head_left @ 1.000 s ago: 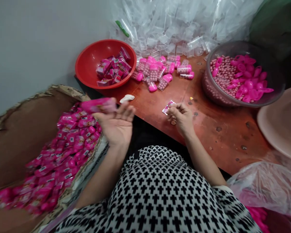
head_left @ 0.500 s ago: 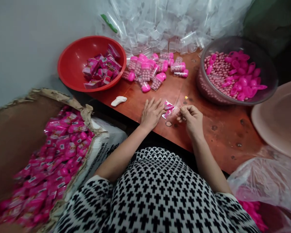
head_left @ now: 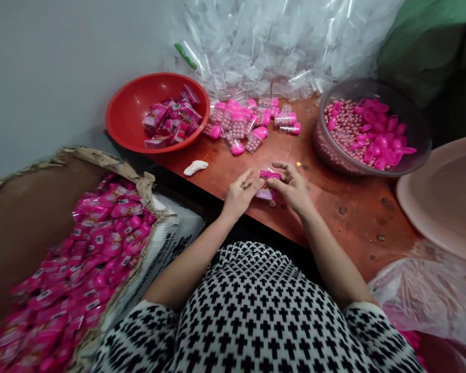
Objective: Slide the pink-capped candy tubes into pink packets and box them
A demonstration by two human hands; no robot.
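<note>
A small pink printed plastic packet (head_left: 267, 192) is between my two hands, close to the table's front edge. My right hand (head_left: 294, 190) grips its right side, with the thumb lying across the packet's face and the index finger arched over the top. At the left side, my left hand (head_left: 238, 197) has its thumb on the packet's edge, the other fingers stretched and partly hidden behind the thumb. Beyond the hands lies a pile of clear bottles (head_left: 238, 124) with pink caps, filled with pink beads.
A red bowl (head_left: 118, 127) holds filled pink packets; a grey bowl (head_left: 419, 150) holds pink beads and pink scoop-like pieces. Clear plastic cups (head_left: 256, 72) are heaped behind. An open carton (head_left: 19, 217) of pink packets stands left. A white scrap (head_left: 195, 167) lies on the table (head_left: 334, 233).
My right hand has moved left onto the packet and taken hold of it. My left hand has turned from lying flat on the table to the packet's left edge. The view has shifted slightly.
</note>
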